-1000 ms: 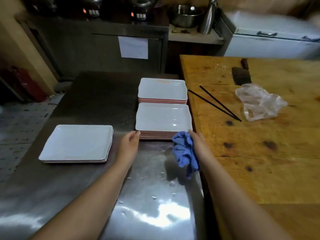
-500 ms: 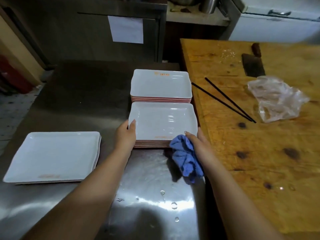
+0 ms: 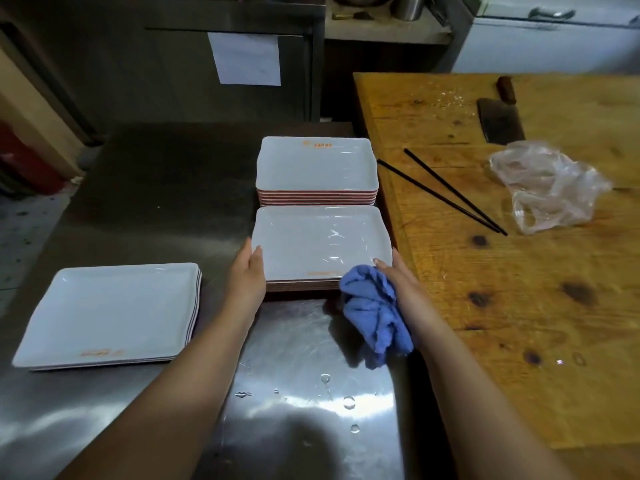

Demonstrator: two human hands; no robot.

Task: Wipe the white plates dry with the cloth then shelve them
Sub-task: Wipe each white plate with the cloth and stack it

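Note:
Two stacks of white rectangular plates stand on the steel counter (image 3: 145, 188): a near stack (image 3: 318, 240) with wet streaks on its top plate and a far stack (image 3: 315, 164) behind it. A third, low stack (image 3: 107, 313) lies at the left. My left hand (image 3: 247, 271) grips the left edge of the near stack's top plate, thumb on the rim. At that plate's near right corner is my right hand (image 3: 394, 275), with a thumb on the rim. It holds a crumpled blue cloth (image 3: 374, 313) that hangs down over the counter.
A wooden table (image 3: 519, 306) adjoins the counter on the right, bearing two black chopsticks (image 3: 446, 194), a crumpled clear plastic bag (image 3: 550, 185) and a cleaver (image 3: 498, 121). Water drops (image 3: 348, 401) lie on the steel near me. A steel cabinet stands behind.
Both hands have closed in on the near stack's top plate, from its near edge to its left side and right corner. The view has tilted down and moved closer.

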